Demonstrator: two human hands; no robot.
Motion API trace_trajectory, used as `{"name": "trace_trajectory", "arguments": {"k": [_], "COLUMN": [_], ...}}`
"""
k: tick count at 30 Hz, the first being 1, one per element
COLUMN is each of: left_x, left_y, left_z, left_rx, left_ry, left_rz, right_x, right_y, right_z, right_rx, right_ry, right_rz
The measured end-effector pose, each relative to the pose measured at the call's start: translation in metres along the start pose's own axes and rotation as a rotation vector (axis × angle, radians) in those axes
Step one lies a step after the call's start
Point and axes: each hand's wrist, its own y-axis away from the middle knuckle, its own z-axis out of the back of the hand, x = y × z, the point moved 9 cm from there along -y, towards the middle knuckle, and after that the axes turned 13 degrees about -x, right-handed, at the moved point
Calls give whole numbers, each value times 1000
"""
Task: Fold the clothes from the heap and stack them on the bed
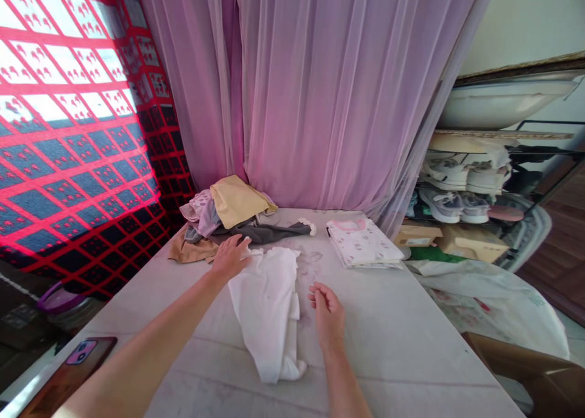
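Note:
A white garment (269,302), its kind not clear, lies folded lengthwise on the table (192,345), narrowing toward me. At its upper left corner my left hand (231,258) is closed on a bit of the white fabric. My right hand (328,311) hovers to the right of the garment, apart from it, with fingers loosely bent and nothing visible in them. Beyond my left hand is a loose heap of clothes, with a yellow piece (240,200) on top, a dark grey one (269,229) below and a brown one (192,247) at the front.
A neat stack of folded, printed white clothes (363,241) sits at the table's back right. A phone (68,369) lies at the near left edge. Purple curtains (320,89) hang behind. A rack with shoes (443,205) and a brown chair (530,375) stand to the right.

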Motion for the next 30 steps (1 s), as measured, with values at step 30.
{"name": "trace_trajectory", "arguments": {"k": [30], "left_x": [9], "left_y": [71], "left_z": [176], "left_rx": [185], "left_ry": [-155], "left_rz": [-221], "right_x": [207], "right_y": [45], "right_z": [-114], "right_rx": [458], "right_ry": [1351], "right_rz": [1019]}}
